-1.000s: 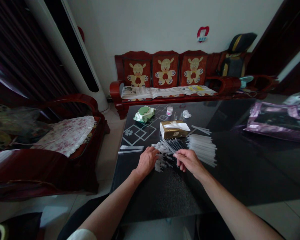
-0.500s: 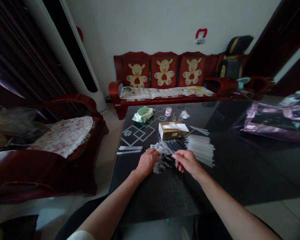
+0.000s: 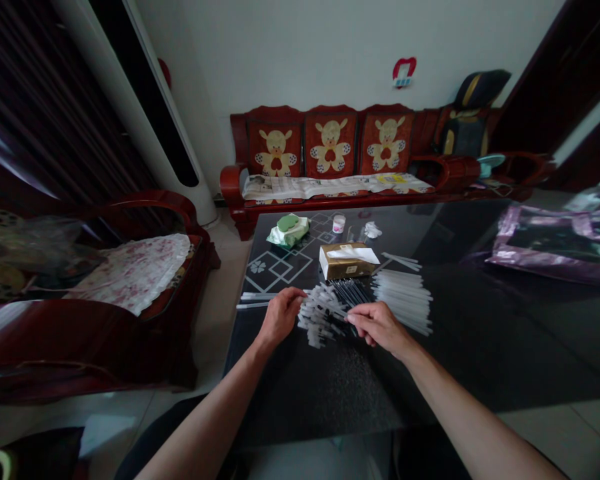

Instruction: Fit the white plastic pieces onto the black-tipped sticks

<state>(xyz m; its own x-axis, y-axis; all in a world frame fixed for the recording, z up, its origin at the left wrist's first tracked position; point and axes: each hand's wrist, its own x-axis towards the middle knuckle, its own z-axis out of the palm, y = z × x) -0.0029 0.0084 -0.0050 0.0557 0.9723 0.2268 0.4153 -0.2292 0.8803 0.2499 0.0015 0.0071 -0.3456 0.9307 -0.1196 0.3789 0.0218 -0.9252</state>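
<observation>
My right hand [image 3: 380,327] pinches a thin, pale pen-like stick [image 3: 337,311] between thumb and fingers, its tip reaching over a heap of short whitish caps [image 3: 316,320]. Just left of that heap is my left hand [image 3: 281,312], its fingers drawn together; whatever lies between them is too small to make out. Behind my right fingers lie dark thin rods [image 3: 351,291], like pen refills. A sheaf of translucent white tubes [image 3: 403,300] rests to their right. Several whitish sticks [image 3: 253,301] lie at the table's left, partly covered by my left hand.
The dark glossy table [image 3: 350,400] carries a gold tissue box [image 3: 349,268], a green wipes pack [image 3: 288,233], a small white tub [image 3: 339,224], crumpled tissue [image 3: 373,230] and a few separate tubes [image 3: 403,261]. A pinkish clear bag [image 3: 560,243] sits at the right.
My left hand has shifted left and slightly up off the cap heap, exposing more caps and covering part of the left sticks. My right hand stays nearly where it was, still pinching.
</observation>
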